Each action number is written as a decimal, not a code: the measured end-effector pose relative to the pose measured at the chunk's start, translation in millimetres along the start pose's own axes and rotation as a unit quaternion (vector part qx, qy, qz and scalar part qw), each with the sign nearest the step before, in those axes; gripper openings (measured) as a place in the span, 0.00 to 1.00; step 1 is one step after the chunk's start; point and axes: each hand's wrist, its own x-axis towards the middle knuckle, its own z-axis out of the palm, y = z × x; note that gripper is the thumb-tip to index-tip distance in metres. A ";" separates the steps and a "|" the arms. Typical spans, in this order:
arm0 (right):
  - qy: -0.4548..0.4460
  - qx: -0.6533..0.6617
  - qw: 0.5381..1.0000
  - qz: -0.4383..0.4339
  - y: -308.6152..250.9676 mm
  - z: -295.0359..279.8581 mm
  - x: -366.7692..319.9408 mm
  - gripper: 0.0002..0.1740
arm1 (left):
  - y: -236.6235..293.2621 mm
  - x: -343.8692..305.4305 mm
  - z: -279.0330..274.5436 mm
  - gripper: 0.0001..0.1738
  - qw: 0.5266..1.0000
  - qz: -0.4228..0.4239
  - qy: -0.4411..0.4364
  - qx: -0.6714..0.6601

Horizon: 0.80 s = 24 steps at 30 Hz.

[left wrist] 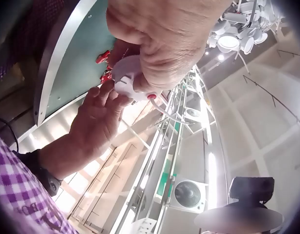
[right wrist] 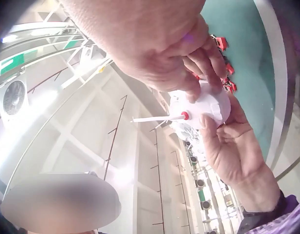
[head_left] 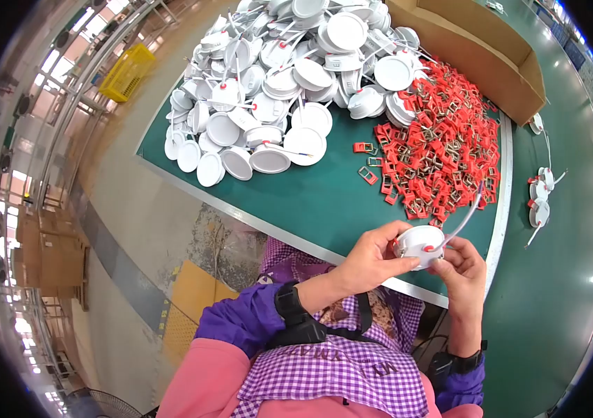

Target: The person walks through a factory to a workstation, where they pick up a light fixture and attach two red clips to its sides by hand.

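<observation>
Over the table's near edge, both hands hold one white round downlight point(head_left: 419, 244), its back facing up. A white cable point(head_left: 465, 223) leaves it through a red grommet and curves up to the right. My left hand point(head_left: 372, 259) grips the left side, thumb across the back and fingers beneath. At the right rim, my right hand point(head_left: 465, 273) pinches the light between thumb and bent fingers, as the left wrist view also shows. Whether a small clip sits under the right fingertips, I cannot tell. Just beyond lies a heap of red clips point(head_left: 443, 139) with metal springs.
A large pile of white downlights point(head_left: 275, 83) covers the far left of the green table point(head_left: 324, 202). Behind the clips stands an open cardboard box point(head_left: 478, 56). To the right, a green surface point(head_left: 561, 279) beyond a pale edge strip carries several more downlights point(head_left: 539, 191).
</observation>
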 end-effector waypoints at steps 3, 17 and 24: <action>-0.007 -0.002 1.000 0.005 5.0 -13.7 4.0 0.23 | 2.3 5.1 2.7 0.22 0.998 -0.026 0.000 0.051; 0.392 -0.078 0.916 -0.029 43.1 -242.3 0.0 0.23 | 121.1 0.5 -146.7 0.58 0.576 0.156 0.311 0.740; 0.448 -0.328 0.826 -0.094 45.6 -245.9 -2.5 0.25 | 130.1 64.7 -168.7 0.60 0.548 0.106 0.330 0.761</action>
